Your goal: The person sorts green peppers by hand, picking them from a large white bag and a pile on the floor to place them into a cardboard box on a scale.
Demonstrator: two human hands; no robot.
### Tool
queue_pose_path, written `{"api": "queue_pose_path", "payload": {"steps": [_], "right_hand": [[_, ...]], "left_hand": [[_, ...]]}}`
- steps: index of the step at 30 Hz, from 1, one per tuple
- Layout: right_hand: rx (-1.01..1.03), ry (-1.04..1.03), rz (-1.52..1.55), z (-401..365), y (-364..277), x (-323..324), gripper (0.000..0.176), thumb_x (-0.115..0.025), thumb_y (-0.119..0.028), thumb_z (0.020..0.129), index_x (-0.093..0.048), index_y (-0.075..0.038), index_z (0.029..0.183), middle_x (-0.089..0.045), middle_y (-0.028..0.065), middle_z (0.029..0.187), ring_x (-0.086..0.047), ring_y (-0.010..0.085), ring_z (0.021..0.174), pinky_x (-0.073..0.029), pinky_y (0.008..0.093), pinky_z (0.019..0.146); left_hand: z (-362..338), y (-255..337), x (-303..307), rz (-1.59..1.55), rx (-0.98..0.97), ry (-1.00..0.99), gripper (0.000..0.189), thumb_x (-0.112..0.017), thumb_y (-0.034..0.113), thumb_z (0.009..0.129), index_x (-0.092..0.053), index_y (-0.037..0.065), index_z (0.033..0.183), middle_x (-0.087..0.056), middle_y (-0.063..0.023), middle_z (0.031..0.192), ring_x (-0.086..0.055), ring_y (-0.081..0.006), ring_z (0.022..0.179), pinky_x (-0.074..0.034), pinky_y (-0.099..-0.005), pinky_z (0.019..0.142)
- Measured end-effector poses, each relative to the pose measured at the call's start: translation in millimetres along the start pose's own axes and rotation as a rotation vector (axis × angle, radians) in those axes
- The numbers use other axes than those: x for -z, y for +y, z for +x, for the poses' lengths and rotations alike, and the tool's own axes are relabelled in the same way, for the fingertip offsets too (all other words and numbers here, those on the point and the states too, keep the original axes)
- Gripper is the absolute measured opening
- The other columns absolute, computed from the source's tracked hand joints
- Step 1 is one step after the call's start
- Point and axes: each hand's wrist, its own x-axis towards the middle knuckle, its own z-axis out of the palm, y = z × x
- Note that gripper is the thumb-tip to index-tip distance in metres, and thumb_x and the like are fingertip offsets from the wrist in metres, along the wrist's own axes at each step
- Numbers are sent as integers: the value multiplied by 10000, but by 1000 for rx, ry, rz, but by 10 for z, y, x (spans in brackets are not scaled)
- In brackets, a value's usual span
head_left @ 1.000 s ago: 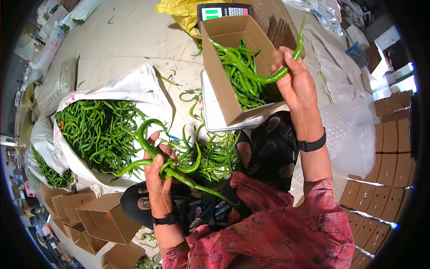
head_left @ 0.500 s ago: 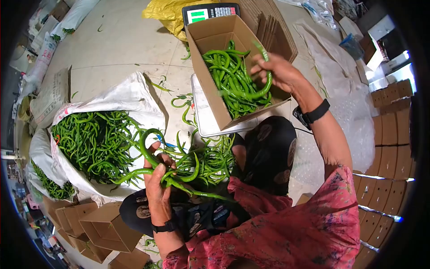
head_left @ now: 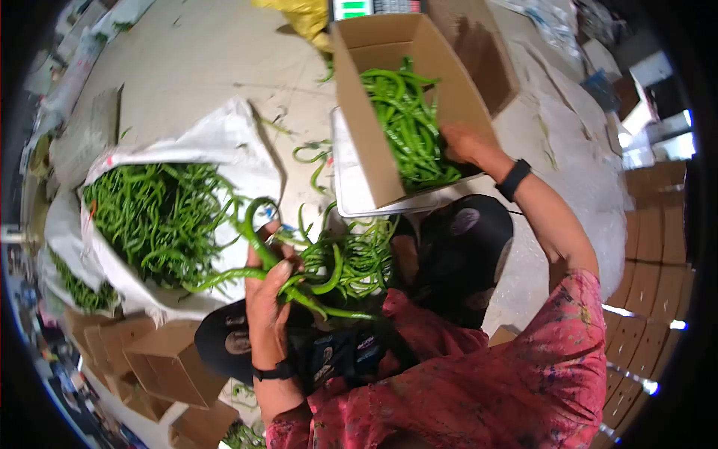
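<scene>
My left hand point(head_left: 271, 280) is wrapped round several long green peppers point(head_left: 329, 277) above my lap. Inside the right end of an open cardboard box point(head_left: 363, 142), my right hand point(head_left: 465, 146) reaches down beside the green peppers point(head_left: 407, 127) lying there. Its fingers are mostly hidden and blurred. The box rests on a white scale platform point(head_left: 351, 183). Near my left hand is a white sack point(head_left: 243, 150) with its mouth open, full of green peppers point(head_left: 161, 217). More peppers point(head_left: 363, 258) lie in a pile just beyond my lap.
The scale's display point(head_left: 353, 7) stands behind the box, next to a yellow bag point(head_left: 299, 19). Empty cardboard boxes point(head_left: 176, 359) are at lower left, stacked cartons point(head_left: 651, 262) at the right. Plastic wrap point(head_left: 576, 187) covers floor on the right.
My right hand has gone lower into the box, and the curved pepper it held is no longer visible in it. The view has shifted slightly. My left hand still holds its peppers.
</scene>
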Motion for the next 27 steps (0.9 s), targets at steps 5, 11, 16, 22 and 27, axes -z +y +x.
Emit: {"api": "queue_pose_path", "payload": {"steps": [5,11,16,22,27], "right_hand": [[85,409,141,-155,-848,857,280,-646,-112,821,-601,3,1072,-628,217,1093,-647,380,928,-513,462,834],[948,544,677,-243,-2215,1048,366,-653,-59,799,-600,-11,1158,-615,171,1085,-633,321,849,-522,390,758],[982,404,539,-381,-2290,1018,176,-651,-52,792,-628,-23,964,-608,118,867,-626,302,710,-526,354,638],[184,275,980,-556,-1370,1499,214,-632,-208,909,-636,-7,980,-642,17,772,-548,106,564,-451,280,496],[-124,410,1094,0,-368,1386,236,-637,-224,906,-655,1,976,-657,30,735,-566,78,580,-429,250,483]], "left_hand": [[-21,51,66,-71,6,-161,742,-732,135,772,-374,-6,1407,-552,-75,870,-560,-189,801,-467,-307,737],[-60,86,36,-11,59,-430,802,-784,236,722,-410,-24,1382,-574,-86,832,-570,-182,755,-469,-296,695],[-161,33,67,-81,108,-372,782,-788,258,723,-433,-23,1361,-594,-109,869,-601,-212,750,-509,-321,688],[-108,60,171,-305,92,16,452,-628,93,895,-461,2,1305,-510,-53,895,-526,-162,780,-484,-292,619],[-95,78,-11,-172,88,-2,487,-646,121,880,-449,-12,1306,-514,-81,811,-529,-172,720,-472,-288,562]]}}
